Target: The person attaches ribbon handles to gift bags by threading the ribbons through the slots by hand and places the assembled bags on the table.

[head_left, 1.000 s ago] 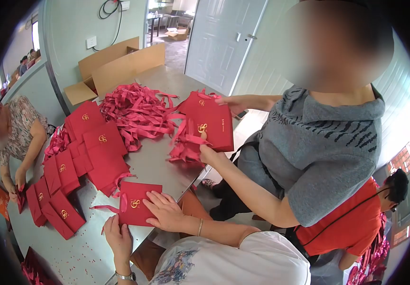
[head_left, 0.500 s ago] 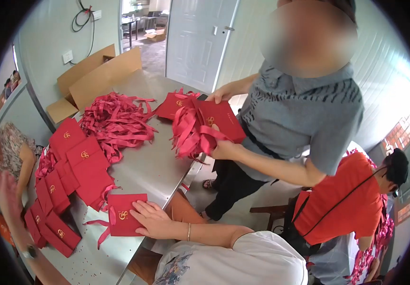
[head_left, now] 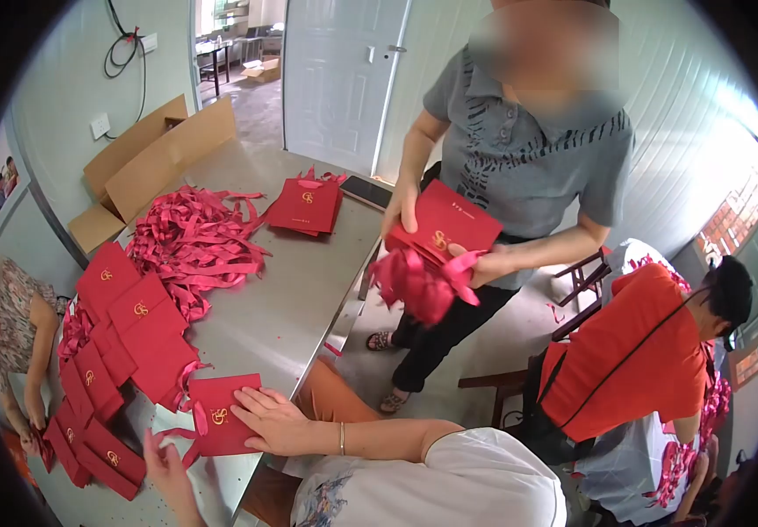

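A small red paper bag [head_left: 208, 393] with a gold logo and a pink ribbon handle [head_left: 187, 436] lies flat near the table's edge. My right hand [head_left: 275, 423], a bracelet on its wrist, rests palm down across the bag's right part with fingers stretched. Beside the ribbon end is my left hand [head_left: 170, 479], its fingers apart and slightly blurred; whether it touches the ribbon I cannot tell. Several more red bags [head_left: 146, 321] overlap in a row to the left. Beyond them lies a heap of pink ribbons [head_left: 194, 233].
Across the table corner a standing person [head_left: 528, 167] holds a stack of red bags [head_left: 458, 220]. More bags [head_left: 304, 206] and a phone [head_left: 367, 191] lie near that edge. An open carton [head_left: 159, 162] stands behind. Another person [head_left: 23, 325] is at the left; one in orange [head_left: 629, 351] sits right.
My left hand has come from the far left down toward the bag's ribbon. The standing person has lifted the stack away from the table and turned it. The whole view has shifted slightly.
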Demonstrator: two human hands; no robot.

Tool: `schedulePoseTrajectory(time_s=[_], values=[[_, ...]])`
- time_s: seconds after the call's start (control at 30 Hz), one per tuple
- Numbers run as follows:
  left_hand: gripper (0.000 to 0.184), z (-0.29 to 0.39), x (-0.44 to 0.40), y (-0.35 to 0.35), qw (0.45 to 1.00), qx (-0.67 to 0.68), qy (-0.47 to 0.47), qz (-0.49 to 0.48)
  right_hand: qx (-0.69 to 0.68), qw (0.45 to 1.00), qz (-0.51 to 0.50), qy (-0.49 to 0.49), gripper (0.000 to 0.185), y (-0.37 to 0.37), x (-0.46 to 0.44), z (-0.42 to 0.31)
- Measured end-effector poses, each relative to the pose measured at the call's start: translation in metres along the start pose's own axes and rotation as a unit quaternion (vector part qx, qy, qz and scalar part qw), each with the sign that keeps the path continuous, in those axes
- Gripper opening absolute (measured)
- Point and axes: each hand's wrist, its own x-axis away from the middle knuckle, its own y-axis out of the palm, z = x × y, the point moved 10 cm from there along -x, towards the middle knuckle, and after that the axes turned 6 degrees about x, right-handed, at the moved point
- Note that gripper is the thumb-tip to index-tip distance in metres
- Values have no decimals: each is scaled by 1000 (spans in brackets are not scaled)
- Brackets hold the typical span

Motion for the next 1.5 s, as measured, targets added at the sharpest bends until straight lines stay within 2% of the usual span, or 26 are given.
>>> schedulePoseTrajectory(time_s=[0.13, 0.17, 0.2, 0.27, 0.33, 0.4, 0.53, 0.63, 0.83, 0.93, 1.0, 1.03, 1.1, 1.13, 1.17, 1.2, 1.27, 1.3, 1.37, 1.43, 1.5], values=[[47, 5, 41, 22, 997, -66, 37, -1, 6, 1000, -1, 8, 71, -1, 0, 0], [43, -3, 49, 26, 1000, -5, 21, 15, 7, 1000, 2, 8, 71, -1, 0, 0], [43, -8, 52, 25, 1000, -3, 20, 13, 7, 1000, 4, 8, 71, -2, 0, -2], [42, 1, 59, 31, 985, -136, 108, -16, 7, 1000, 9, 8, 71, -5, 0, -1], [44, 2, 62, 36, 985, -137, 98, -24, 2, 1000, 15, 11, 71, -6, 0, -3], [46, 16, 67, 44, 959, -227, 164, -42, -7, 1000, 9, 13, 71, -7, 0, -3], [45, 16, 68, 48, 962, -203, 174, -53, -5, 999, 38, 17, 69, -11, 1, -3], [42, 14, 68, 47, 964, -211, 155, -45, -18, 1000, 20, 9, 67, -12, 1, -5], [33, 9, 50, 50, 954, -230, 189, -29, -4, 999, 41, -2, 67, -5, -1, -4], [27, 29, 48, 55, 958, -245, 146, -19, 18, 999, 34, -6, 68, -5, -2, -7], [22, 36, 44, 56, 963, -242, 117, -11, 21, 998, 67, -7, 67, -8, 1, -10], [18, 33, 44, 52, 978, -192, 83, 14, 22, 999, 42, -11, 67, -19, -3, -13], [15, 38, 48, 43, 994, -60, 65, 61, 30, 997, 60, -42, 68, -26, -2, -10], [14, 30, 49, 42, 997, -26, 19, 66, -46, 996, 65, -48, 66, -27, -6, 3], [13, 18, 48, 44, 997, 9, -17, 70, -88, 991, 104, -10, 61, -40, -8, 18], [13, 18, 46, 48, 997, 4, -25, 68, -10, 994, 108, 26, 59, -51, -14, 29], [14, 17, 44, 55, 998, 7, -38, 56, 11, 994, 87, 69, 59, -56, -29, 49], [14, 16, 44, 55, 997, 1, -42, 61, 8, 996, 44, 83, 56, -46, -36, 60], [12, 0, 45, 66, 987, 91, -133, 30, -8, 997, 34, 65, 51, -45, -41, 61], [10, 2, 47, 65, 981, 128, -144, 31, -24, 998, 24, 48, 47, -51, -45, 59], [14, 1, 48, 64, 972, 192, -136, 24, -154, 980, -105, 75, 33, -32, -49, 63]])
